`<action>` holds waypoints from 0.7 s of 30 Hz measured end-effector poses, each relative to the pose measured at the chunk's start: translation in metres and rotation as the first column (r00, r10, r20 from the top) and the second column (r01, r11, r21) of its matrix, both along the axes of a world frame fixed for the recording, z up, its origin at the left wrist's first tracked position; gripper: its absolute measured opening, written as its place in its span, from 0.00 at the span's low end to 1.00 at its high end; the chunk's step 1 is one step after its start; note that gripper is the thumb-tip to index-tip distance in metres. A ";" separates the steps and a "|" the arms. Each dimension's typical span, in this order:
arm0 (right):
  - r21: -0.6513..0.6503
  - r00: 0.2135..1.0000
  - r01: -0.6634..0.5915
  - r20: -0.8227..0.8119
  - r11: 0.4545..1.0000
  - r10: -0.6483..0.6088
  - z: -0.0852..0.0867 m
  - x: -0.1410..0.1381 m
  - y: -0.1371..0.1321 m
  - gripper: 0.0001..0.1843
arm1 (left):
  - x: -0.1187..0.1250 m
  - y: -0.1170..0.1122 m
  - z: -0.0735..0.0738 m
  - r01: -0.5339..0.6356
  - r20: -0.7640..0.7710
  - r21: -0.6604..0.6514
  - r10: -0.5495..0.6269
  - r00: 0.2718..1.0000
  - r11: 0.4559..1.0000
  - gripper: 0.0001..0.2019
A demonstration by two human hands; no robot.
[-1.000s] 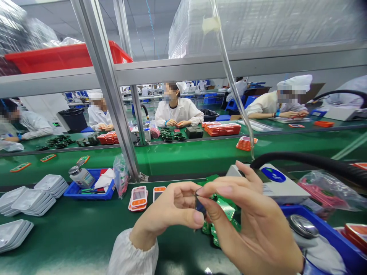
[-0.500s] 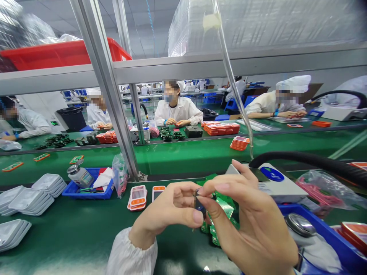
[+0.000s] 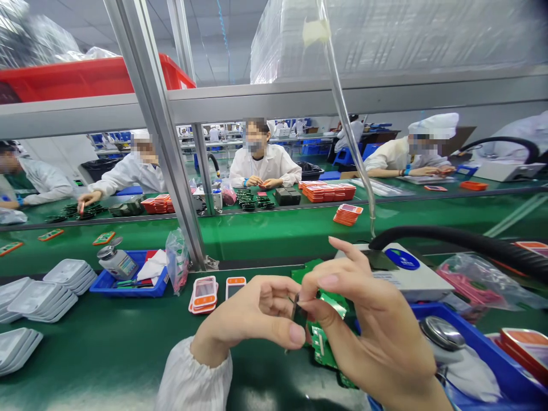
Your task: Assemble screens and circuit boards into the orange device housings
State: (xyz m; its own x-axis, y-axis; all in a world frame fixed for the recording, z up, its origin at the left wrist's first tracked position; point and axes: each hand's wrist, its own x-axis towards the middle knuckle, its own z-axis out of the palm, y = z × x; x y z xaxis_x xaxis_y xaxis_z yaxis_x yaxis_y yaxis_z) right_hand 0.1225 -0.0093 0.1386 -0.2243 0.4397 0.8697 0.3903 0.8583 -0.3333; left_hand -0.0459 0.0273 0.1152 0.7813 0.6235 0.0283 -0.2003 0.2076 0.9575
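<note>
- Left hand (image 3: 252, 319): thumb and forefinger pinched on a small dark flat part (image 3: 295, 306), which is held edge-on above the green bench mat (image 3: 107, 354).
- Right hand (image 3: 377, 337): thumb and forefinger tips closed on the same small dark flat part from the opposite side, other fingers spread upward.
- The part is in the air between the two hands, just above a loose pile of green circuit boards (image 3: 322, 342).
- Behind the right hand: a white box-shaped device with a round blue label (image 3: 411, 274). A thick black hose (image 3: 471, 242) arcs over it.
- Lower right: a blue plastic tray (image 3: 509, 374) holding a round metal-topped dispenser (image 3: 440, 334).
- Left of the hands: small white units with orange frames (image 3: 205, 294), lying flat. Further left, stacked white plastic blister trays (image 3: 51, 291).
</note>
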 end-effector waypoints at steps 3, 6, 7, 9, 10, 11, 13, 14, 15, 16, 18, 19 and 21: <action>0.016 1.000 0.011 -0.001 1.000 -0.011 0.001 -0.002 -0.001 0.17 | -0.001 0.000 0.001 0.030 0.021 -0.014 -0.029 0.999 0.999 0.28; 0.056 1.000 0.019 -0.009 0.998 -0.018 0.003 -0.003 -0.002 0.16 | -0.001 -0.001 0.006 0.037 0.045 -0.011 -0.036 0.998 0.999 0.30; 0.062 1.000 0.023 -0.010 0.998 -0.022 0.004 -0.003 -0.002 0.16 | -0.001 -0.001 0.007 0.035 0.058 -0.009 -0.034 0.998 0.999 0.30; 0.064 1.000 0.027 -0.009 0.998 -0.027 0.005 -0.002 -0.004 0.16 | -0.001 -0.002 0.009 0.030 0.084 -0.009 -0.029 0.996 0.999 0.30; 0.060 1.000 0.027 -0.007 0.998 -0.026 0.006 -0.002 -0.004 0.16 | -0.001 -0.002 0.009 0.029 0.094 -0.013 -0.028 0.995 1.000 0.30; 0.053 1.000 0.024 -0.005 0.998 -0.023 0.006 -0.002 -0.005 0.16 | -0.001 -0.002 0.008 0.031 0.105 -0.016 -0.029 0.994 0.999 0.31; 0.034 1.000 0.009 -0.011 0.999 -0.008 0.006 -0.001 -0.007 0.16 | -0.002 -0.002 0.006 0.042 0.123 -0.022 -0.039 0.992 0.999 0.33; 0.025 1.000 0.000 -0.024 1.000 0.001 0.007 -0.001 -0.007 0.16 | -0.002 -0.001 0.004 0.050 0.137 -0.023 -0.047 0.989 0.998 0.34; 0.020 0.999 -0.009 -0.039 1.000 0.010 0.007 -0.001 -0.008 0.16 | -0.003 -0.001 0.002 0.059 0.156 -0.024 -0.054 0.986 0.998 0.34; 0.020 0.998 -0.020 -0.053 1.000 0.021 0.008 -0.001 -0.009 0.16 | -0.004 0.000 -0.001 0.066 0.176 -0.025 -0.060 0.982 0.998 0.34; 0.015 0.997 -0.042 -0.066 0.999 0.043 0.009 0.000 -0.010 0.15 | -0.007 0.002 -0.005 0.070 0.227 -0.012 -0.065 0.972 0.997 0.34; 0.010 0.996 -0.052 -0.069 0.999 0.052 0.011 0.000 -0.010 0.15 | -0.008 0.003 -0.007 0.070 0.253 -0.001 -0.067 0.965 0.998 0.34; 0.002 0.995 -0.057 -0.081 0.998 0.057 0.014 0.001 -0.011 0.13 | -0.011 0.004 -0.010 0.081 0.280 -0.001 -0.078 0.957 0.997 0.33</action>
State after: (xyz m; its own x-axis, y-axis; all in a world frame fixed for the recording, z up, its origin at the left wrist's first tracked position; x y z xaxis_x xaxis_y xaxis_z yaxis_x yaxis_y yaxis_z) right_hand 0.1234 -0.0199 0.1525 -0.1775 0.4284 0.8860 0.3122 0.8783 -0.3622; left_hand -0.0570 0.0314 0.1054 0.7904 0.5613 0.2452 -0.4417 0.2449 0.8631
